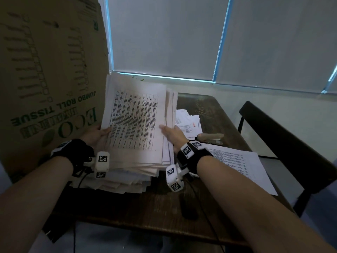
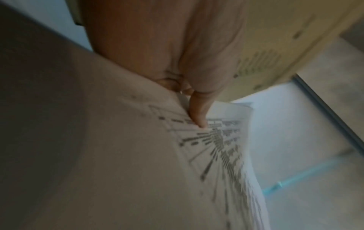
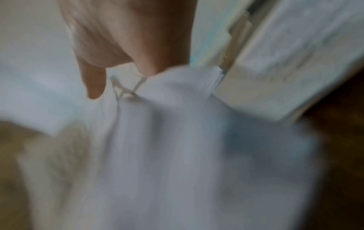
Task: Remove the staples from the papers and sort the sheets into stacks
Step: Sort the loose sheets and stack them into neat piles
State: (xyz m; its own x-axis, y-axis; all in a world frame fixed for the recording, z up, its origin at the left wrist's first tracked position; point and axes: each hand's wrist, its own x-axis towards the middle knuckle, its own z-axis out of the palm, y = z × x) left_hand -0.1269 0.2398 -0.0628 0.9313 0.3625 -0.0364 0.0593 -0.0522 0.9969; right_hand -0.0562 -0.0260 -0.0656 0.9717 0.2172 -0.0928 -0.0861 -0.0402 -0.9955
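Note:
A thick pile of papers [image 1: 127, 181] lies at the table's left. Its upper bundle [image 1: 135, 121], topped by a sheet printed with a dense table, is tilted up off the pile. My left hand [image 1: 99, 133] grips the bundle's left edge, thumb on the printed face and fingers underneath; the left wrist view shows the thumb [image 2: 199, 115] pressing the sheet [image 2: 128, 155]. My right hand [image 1: 171, 134] holds the right edge, thumb on top. The right wrist view is blurred and shows the hand [image 3: 122, 46] against white sheets [image 3: 177, 124]. A beige stapler [image 1: 209, 137] lies just right of that hand.
A tall cardboard box [image 1: 49, 79] stands hard against the pile's left. Small loose slips [image 1: 187, 123] lie behind the stapler, and a flat stack of printed sheets [image 1: 237, 165] sits at the table's right. A black chair [image 1: 284, 143] is beside the dark wooden table [image 1: 145, 212].

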